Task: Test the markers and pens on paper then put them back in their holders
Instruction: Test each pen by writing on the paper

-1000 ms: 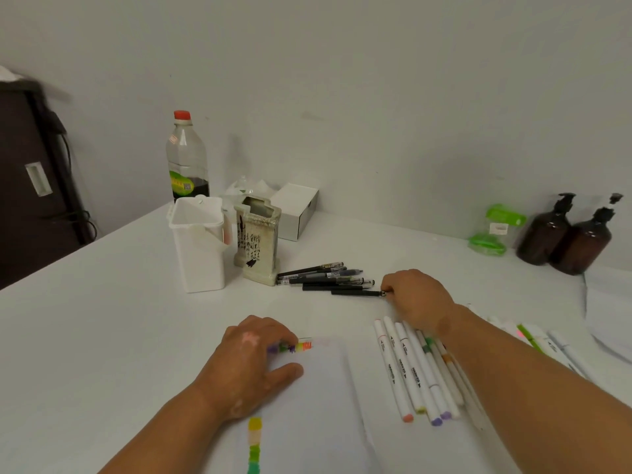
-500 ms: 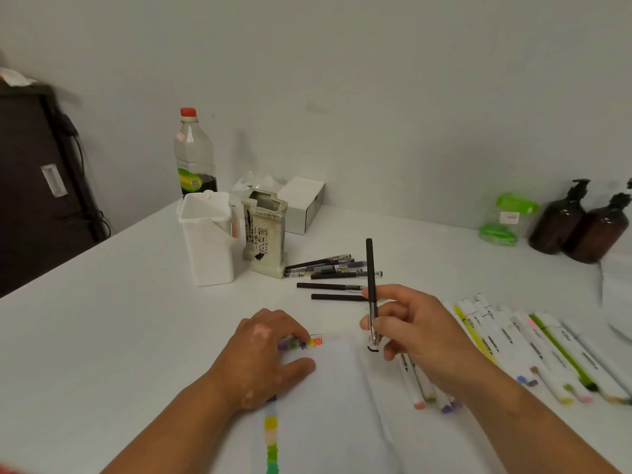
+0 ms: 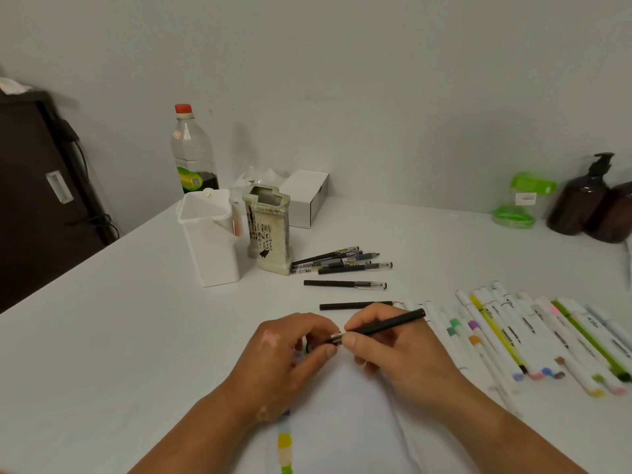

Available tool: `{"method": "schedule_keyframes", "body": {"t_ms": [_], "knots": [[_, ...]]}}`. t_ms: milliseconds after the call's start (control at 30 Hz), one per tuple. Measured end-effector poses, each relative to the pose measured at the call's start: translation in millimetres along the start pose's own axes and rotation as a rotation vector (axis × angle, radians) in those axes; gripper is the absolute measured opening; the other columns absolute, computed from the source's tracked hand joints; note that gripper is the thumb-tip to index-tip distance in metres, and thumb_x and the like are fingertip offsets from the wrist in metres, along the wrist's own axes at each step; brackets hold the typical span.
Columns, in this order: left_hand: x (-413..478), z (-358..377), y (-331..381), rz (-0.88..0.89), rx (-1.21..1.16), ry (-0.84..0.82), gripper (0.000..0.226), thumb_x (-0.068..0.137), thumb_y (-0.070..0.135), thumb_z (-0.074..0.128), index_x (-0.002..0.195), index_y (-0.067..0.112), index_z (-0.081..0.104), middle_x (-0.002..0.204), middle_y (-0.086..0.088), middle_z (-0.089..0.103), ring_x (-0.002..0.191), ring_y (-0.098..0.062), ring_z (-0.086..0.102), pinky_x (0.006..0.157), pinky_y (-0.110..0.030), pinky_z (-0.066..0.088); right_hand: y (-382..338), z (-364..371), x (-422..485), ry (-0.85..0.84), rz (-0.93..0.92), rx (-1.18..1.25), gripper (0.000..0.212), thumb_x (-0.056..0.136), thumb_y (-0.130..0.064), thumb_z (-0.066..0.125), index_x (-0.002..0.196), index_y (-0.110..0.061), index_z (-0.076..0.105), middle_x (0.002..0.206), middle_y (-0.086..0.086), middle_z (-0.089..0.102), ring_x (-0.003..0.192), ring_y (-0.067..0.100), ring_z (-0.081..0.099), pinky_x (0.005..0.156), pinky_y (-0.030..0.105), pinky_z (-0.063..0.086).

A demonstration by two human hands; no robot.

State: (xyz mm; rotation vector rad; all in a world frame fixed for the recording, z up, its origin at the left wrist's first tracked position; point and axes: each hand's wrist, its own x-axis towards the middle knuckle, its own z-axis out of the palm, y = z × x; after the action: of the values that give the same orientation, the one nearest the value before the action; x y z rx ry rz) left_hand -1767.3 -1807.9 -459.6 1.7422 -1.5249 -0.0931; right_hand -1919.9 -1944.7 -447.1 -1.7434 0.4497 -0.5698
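My right hand [image 3: 393, 350] grips a black pen [image 3: 386, 325] by its barrel, lying nearly level over the white paper [image 3: 345, 412]. My left hand [image 3: 290, 357] pinches the pen's cap end at the left. The paper carries coloured test swatches along its left edge. A bundle of black pens [image 3: 338, 261] lies beside a decorated ceramic holder [image 3: 268, 230], with two single pens [image 3: 345, 284] closer to me. A white plastic holder [image 3: 210, 236] stands to the left. White markers [image 3: 533, 333] with coloured tips lie in a row at the right.
A clear bottle [image 3: 193, 155] with a red cap and a white box [image 3: 307, 198] stand behind the holders. A green-lidded container [image 3: 518, 200] and two brown pump bottles [image 3: 581, 203] are at the back right. A dark cabinet [image 3: 37, 196] stands at the left.
My right hand picked a black pen off the table, brought it over the paper and turned it level. My left hand lifted from the paper and took hold of the pen's cap end.
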Motion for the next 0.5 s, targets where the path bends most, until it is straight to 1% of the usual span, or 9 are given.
{"method": "schedule_keyframes", "body": {"t_ms": [67,100,167,233,267,333,367,433,500], "knots": [[-1.4,-0.2,-2.6,-0.023,0.0,0.009,0.009,0.092,0.026,0.065,0.101,0.029,0.065,0.087,0.016,0.063,0.081,-0.01,0.057,0.07,-0.02,0.048,1.5,-0.5,-0.3,0.033,-0.011,0.013,0.009,0.078,-0.026,0.077,0.086,-0.026,0.074,0.074,0.005,0.072,0.065,0.02,0.071,0.058,0.027,0.057],[-1.7,0.5,-2.5,-0.029,-0.004,0.004,0.01,0.092,0.025,0.062,0.101,0.029,0.063,0.087,0.016,0.063,0.082,-0.01,0.058,0.07,-0.021,0.048,2.0,-0.2,-0.6,0.035,-0.025,0.021,0.009,0.078,-0.024,0.077,0.086,-0.026,0.074,0.074,0.006,0.072,0.064,0.022,0.071,0.058,0.029,0.057],[-1.3,3.6,0.4,-0.019,-0.011,-0.037,0.017,0.095,0.022,0.055,0.109,0.029,0.061,0.094,0.015,0.063,0.087,-0.012,0.059,0.074,-0.026,0.048,1.9,2.6,-1.4,0.031,-0.064,0.002,0.01,0.079,-0.023,0.077,0.088,-0.025,0.075,0.079,0.005,0.073,0.066,0.024,0.07,0.058,0.03,0.057],[-0.4,6.4,3.4,0.022,0.01,-0.066,0.022,0.1,0.026,0.051,0.118,0.027,0.061,0.102,0.013,0.065,0.093,-0.01,0.059,0.079,-0.025,0.047,0.8,6.8,-2.0,0.032,-0.083,-0.017,0.012,0.077,-0.027,0.078,0.089,-0.025,0.076,0.083,0.003,0.073,0.069,0.026,0.069,0.058,0.03,0.057],[0.0,6.8,4.1,0.045,0.027,-0.07,0.022,0.102,0.029,0.049,0.119,0.025,0.062,0.103,0.012,0.065,0.093,-0.009,0.059,0.079,-0.024,0.046,0.1,8.6,-2.3,0.035,-0.081,-0.01,0.014,0.076,-0.03,0.078,0.089,-0.025,0.076,0.082,0.003,0.073,0.068,0.027,0.068,0.057,0.031,0.057],[1.4,5.8,4.6,0.071,0.052,-0.078,0.02,0.104,0.03,0.047,0.111,0.022,0.064,0.096,0.011,0.064,0.085,-0.008,0.056,0.075,-0.025,0.046,-0.6,10.6,-2.9,0.037,-0.073,0.017,0.018,0.073,-0.035,0.078,0.087,-0.025,0.075,0.078,0.004,0.072,0.064,0.022,0.067,0.056,0.03,0.055],[2.0,5.2,4.5,0.078,0.06,-0.081,0.019,0.105,0.03,0.047,0.106,0.022,0.064,0.091,0.011,0.062,0.081,-0.009,0.055,0.072,-0.027,0.046,-0.5,11.1,-3.5,0.031,-0.07,0.03,0.016,0.073,-0.034,0.078,0.086,-0.025,0.074,0.075,0.004,0.072,0.062,0.019,0.066,0.056,0.03,0.054],[2.6,4.4,3.5,0.092,0.063,-0.078,0.022,0.105,0.033,0.046,0.098,0.021,0.062,0.085,0.011,0.059,0.075,-0.009,0.053,0.067,-0.03,0.046,-0.1,11.4,-4.3,0.012,-0.067,0.056,0.01,0.076,-0.027,0.078,0.084,-0.024,0.073,0.071,0.003,0.071,0.061,0.016,0.066,0.056,0.028,0.053],[3.1,4.0,2.0,0.106,0.059,-0.076,0.026,0.105,0.038,0.044,0.096,0.022,0.062,0.083,0.011,0.059,0.073,-0.009,0.054,0.065,-0.031,0.046,0.0,11.1,-4.5,-0.002,-0.061,0.079,0.008,0.079,-0.02,0.077,0.084,-0.022,0.072,0.07,0.002,0.07,0.061,0.017,0.067,0.057,0.027,0.053]]}}
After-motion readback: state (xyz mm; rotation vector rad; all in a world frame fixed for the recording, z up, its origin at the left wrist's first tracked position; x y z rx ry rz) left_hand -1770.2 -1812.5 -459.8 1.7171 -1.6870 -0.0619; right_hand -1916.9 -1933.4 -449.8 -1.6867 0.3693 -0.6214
